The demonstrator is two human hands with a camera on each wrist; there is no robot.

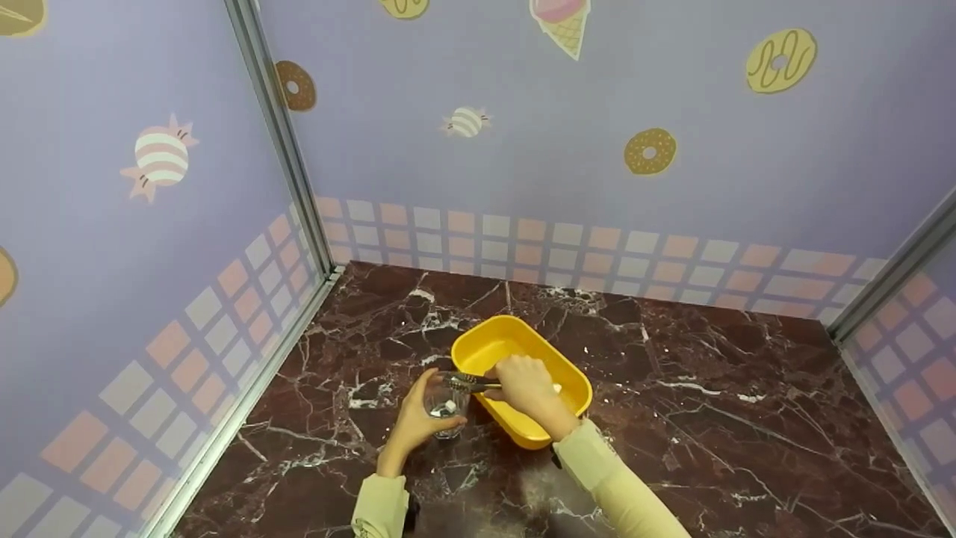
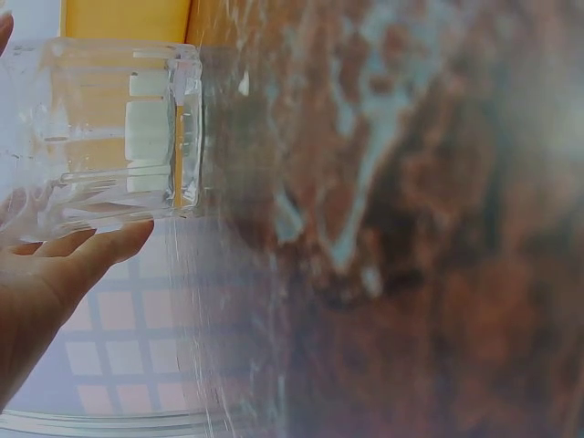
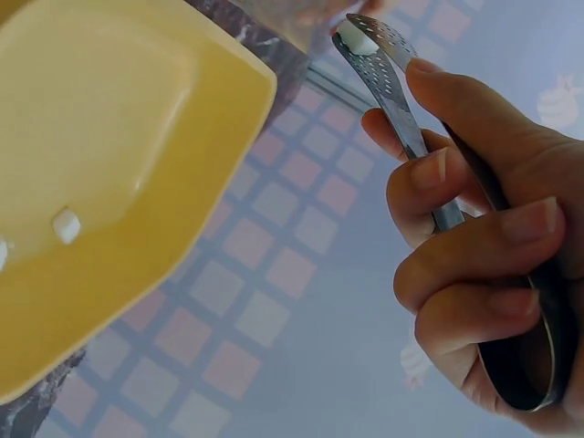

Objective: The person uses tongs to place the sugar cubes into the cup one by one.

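Note:
My left hand (image 1: 409, 427) holds a clear glass cup (image 1: 450, 418), thumb on one side and fingers on the other. The cup stands upright on the marble surface, and several white cubes (image 2: 149, 128) lie at its bottom in the left wrist view. In my right hand (image 1: 527, 385) is a pair of metal tongs (image 3: 398, 105) with perforated tips. Those tips pinch one white cube (image 3: 358, 38) and point toward the cup, right at its mouth in the head view. Below my right hand sits a yellow plastic basin (image 1: 461, 345); a white cube (image 3: 67, 224) lies inside it.
Dark red marble (image 1: 717, 418) with white veins forms the work surface. Purple panels (image 1: 538, 164) with sweets and checked tiles enclose it at the back and sides. A metal rail (image 1: 246, 415) runs along the left edge.

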